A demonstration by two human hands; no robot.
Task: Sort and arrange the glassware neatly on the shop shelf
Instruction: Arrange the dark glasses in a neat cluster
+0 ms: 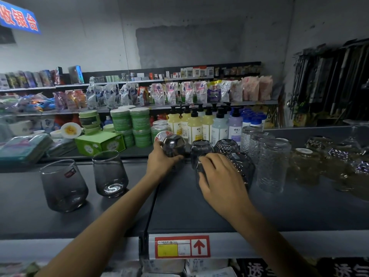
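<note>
Gripping left hand [159, 158]: fingers and thumb were wrapped round the side of a smoky glass [173, 145], which was turned mouth down at the back edge of the shelf [179, 208].
Right hand [221, 176]: lay palm down, just right of the left hand, with fingers curled over a dark glass [197, 174]; most of that glass was hidden beneath it.
Faceted glass [244, 166]: stood touching the right hand's far side, dark and cut in a pattern.
Back row: two more dark glasses [200, 148] stood inverted behind the right hand, side by side.
Clear tumblers [273, 162]: textured and stacked tall, they stood just right of the faceted glass, with blurred glassware further right.
Upright glasses [63, 184]: two smoky ones stood mouth up on the left, well apart from both hands.
Price tag [182, 246]: red-bordered with an arrow, it sat on the shelf's front rail.
Beyond: pump bottles [195, 124] and green tubs [130, 118] filled the next rack.
</note>
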